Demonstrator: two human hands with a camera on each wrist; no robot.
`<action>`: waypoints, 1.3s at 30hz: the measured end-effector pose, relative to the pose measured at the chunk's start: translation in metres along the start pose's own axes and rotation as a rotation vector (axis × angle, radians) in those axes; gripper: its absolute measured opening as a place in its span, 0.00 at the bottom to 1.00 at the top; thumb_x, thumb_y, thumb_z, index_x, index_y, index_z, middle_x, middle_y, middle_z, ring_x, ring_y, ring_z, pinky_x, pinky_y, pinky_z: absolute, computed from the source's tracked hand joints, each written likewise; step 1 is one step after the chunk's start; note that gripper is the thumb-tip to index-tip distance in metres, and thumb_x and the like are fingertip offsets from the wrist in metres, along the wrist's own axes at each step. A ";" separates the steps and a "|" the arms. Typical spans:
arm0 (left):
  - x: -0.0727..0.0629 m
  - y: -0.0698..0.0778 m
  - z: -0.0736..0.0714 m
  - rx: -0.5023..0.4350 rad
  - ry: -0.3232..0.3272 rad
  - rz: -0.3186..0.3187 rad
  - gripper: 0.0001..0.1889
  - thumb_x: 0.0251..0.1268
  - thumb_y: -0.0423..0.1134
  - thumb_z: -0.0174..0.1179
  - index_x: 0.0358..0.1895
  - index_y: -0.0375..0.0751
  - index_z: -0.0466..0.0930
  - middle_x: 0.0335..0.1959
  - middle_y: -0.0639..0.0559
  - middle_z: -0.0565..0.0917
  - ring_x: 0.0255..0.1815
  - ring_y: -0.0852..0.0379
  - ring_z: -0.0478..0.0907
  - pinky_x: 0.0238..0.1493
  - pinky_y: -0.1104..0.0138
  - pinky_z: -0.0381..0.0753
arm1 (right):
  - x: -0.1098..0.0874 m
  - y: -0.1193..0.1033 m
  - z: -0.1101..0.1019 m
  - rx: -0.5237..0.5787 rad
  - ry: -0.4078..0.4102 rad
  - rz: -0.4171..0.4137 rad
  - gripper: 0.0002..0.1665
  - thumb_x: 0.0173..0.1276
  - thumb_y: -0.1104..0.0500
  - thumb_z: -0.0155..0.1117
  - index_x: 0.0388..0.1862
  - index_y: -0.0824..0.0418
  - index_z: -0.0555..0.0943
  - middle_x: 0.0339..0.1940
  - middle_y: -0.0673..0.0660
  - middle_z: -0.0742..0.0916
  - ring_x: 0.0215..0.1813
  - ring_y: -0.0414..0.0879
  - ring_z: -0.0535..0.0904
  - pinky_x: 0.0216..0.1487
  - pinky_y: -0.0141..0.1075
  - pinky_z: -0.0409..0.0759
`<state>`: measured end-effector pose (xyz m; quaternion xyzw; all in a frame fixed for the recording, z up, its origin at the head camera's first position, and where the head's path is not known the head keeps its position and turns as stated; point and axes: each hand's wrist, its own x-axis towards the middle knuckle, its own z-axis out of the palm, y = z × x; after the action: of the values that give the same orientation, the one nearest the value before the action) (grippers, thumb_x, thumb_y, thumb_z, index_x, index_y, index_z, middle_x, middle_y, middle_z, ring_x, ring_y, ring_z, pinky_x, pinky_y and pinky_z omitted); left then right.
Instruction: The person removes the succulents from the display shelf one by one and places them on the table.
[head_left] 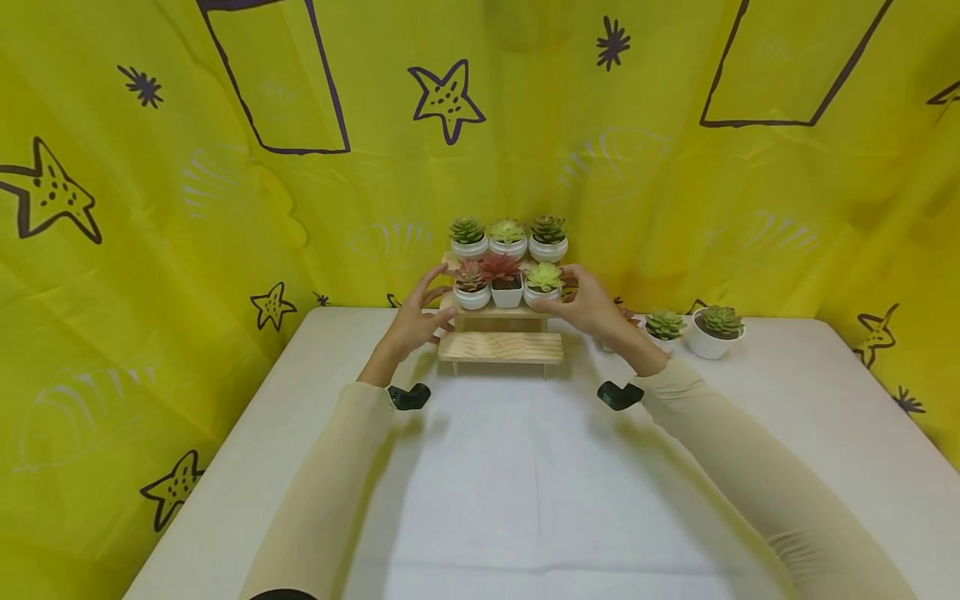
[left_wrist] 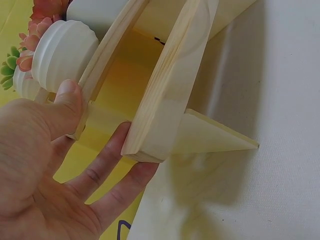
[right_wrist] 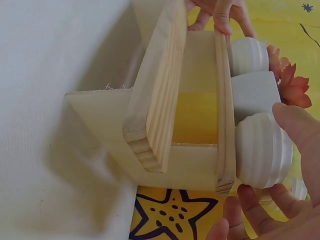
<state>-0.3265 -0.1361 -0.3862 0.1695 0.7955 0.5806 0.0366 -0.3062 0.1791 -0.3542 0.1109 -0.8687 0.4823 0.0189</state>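
Note:
A three-step wooden stand [head_left: 498,347] stands by the back curtain. My left hand [head_left: 408,323] grips its left side, thumb on the end of the middle step and two fingertips at the end of the lowest step [left_wrist: 165,95]. At the right end of the middle step, my right hand [head_left: 588,307] holds the white pot [right_wrist: 264,150] of a light green succulent [head_left: 544,277] between thumb and fingers. Beside that pot are a red succulent in a square pot [head_left: 506,292] and a pinkish succulent [head_left: 471,277] in a round one. The lowest step bears nothing.
Three green succulents in white pots [head_left: 508,237] line the top step. To the right on the white table [head_left: 480,492] stand a green succulent [head_left: 664,325], a larger potted one [head_left: 716,333] and a reddish plant partly hidden by my right arm. A yellow curtain [head_left: 517,167] hangs behind.

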 end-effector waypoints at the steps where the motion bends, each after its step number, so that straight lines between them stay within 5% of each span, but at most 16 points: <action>1: 0.000 0.000 0.000 0.000 0.001 -0.001 0.40 0.77 0.36 0.59 0.82 0.71 0.51 0.77 0.44 0.68 0.39 0.43 0.87 0.29 0.59 0.85 | 0.000 0.000 0.000 -0.004 -0.001 0.002 0.52 0.65 0.45 0.77 0.75 0.69 0.62 0.70 0.67 0.73 0.63 0.60 0.72 0.64 0.52 0.72; 23: -0.001 0.002 0.000 -0.018 -0.003 0.025 0.40 0.76 0.34 0.60 0.82 0.69 0.51 0.77 0.43 0.67 0.37 0.44 0.87 0.28 0.57 0.85 | -0.001 -0.002 0.001 -0.011 0.018 -0.002 0.50 0.66 0.46 0.76 0.76 0.68 0.62 0.73 0.67 0.72 0.72 0.61 0.67 0.70 0.55 0.67; 39: 0.000 -0.001 0.001 0.008 0.004 0.015 0.40 0.77 0.36 0.59 0.82 0.70 0.51 0.77 0.43 0.67 0.41 0.38 0.87 0.31 0.54 0.87 | -0.004 0.005 -0.002 0.034 0.052 -0.063 0.43 0.65 0.52 0.78 0.71 0.69 0.69 0.60 0.66 0.80 0.56 0.59 0.78 0.55 0.44 0.78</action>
<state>-0.3266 -0.1354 -0.3873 0.1745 0.7966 0.5780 0.0302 -0.3030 0.1843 -0.3575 0.1259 -0.8557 0.4990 0.0547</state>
